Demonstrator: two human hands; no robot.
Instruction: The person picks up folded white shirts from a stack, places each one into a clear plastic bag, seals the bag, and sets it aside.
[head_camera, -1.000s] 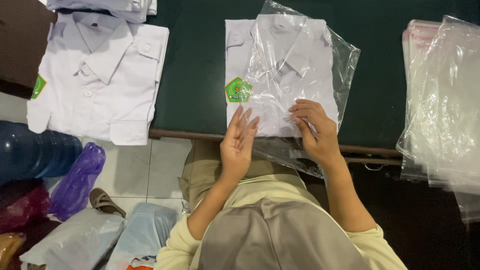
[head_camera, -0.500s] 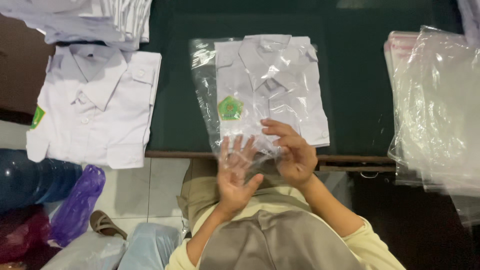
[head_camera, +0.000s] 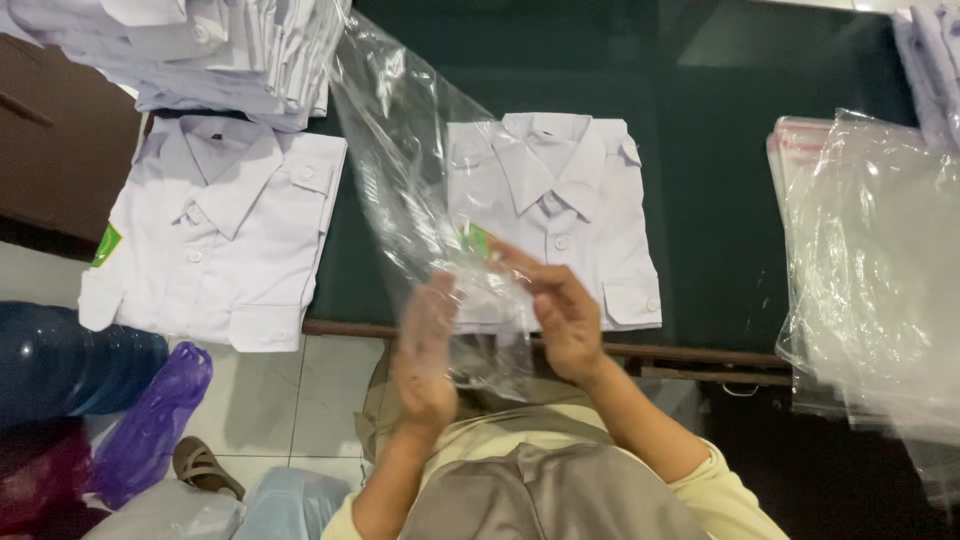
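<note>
In the head view, the left hand is raised at the near edge of the dark green worktop, fingers fairly straight and spread. It lies against the clear plastic bag, seen partly through the film; whether it truly grips the film cannot be told. The right hand sits just beside it, fingers curled and pinching the bag's lower edge. The bag rises up and away from both hands, slanting toward the far left, loose and crinkled.

Just beyond the right hand lies a folded white shirt, flat on the worktop, collar pointing away, with a small green badge at its left chest, seen through the film. The bag's lower part overlaps this shirt's left side. Farther left of the left hand lies a second folded white shirt, and beyond it a stack of folded shirts. Well to the right of the right hand is a pile of clear bags, hanging over the worktop's edge. Below left, on the tiled floor, sits a purple bag.
</note>
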